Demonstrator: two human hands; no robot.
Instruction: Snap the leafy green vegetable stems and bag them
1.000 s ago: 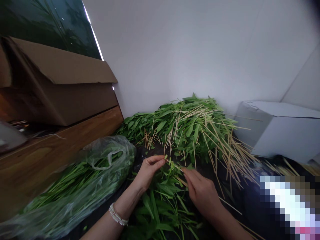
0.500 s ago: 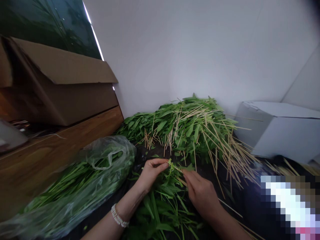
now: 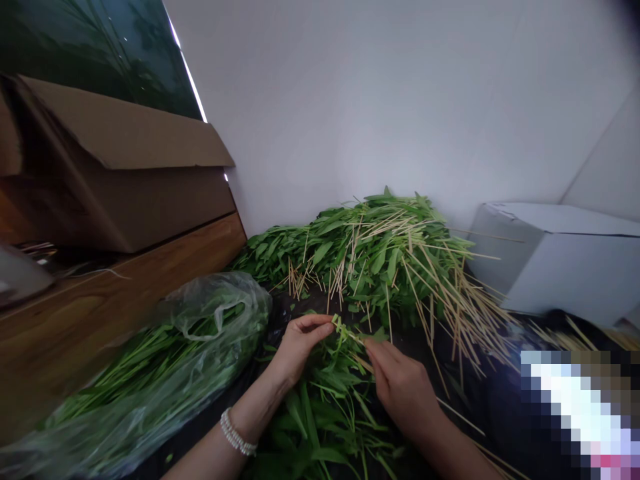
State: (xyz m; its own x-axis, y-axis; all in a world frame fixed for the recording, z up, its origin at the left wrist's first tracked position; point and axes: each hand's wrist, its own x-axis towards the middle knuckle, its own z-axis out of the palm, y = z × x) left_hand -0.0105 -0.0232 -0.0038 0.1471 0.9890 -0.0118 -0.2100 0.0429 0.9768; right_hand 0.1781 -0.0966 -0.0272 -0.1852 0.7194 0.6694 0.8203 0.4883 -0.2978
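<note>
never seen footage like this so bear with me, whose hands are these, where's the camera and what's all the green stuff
There is one picture, taken by a camera worn on a person's head, looking forward and down, so the two hands are that person's own. No machine is involved.

The left hand, with a bead bracelet on the wrist, pinches the tip of a small green sprig. The right hand holds a thin wooden skewer whose tip meets that sprig.

Under the hands lie loose leafy greens on a dark sheet. Behind them, against the white wall, is a big heap of greens already on skewers. To the left sits a clear plastic bag of greens, beside a wooden ledge with a cardboard box. A white box stands on the right.
</note>
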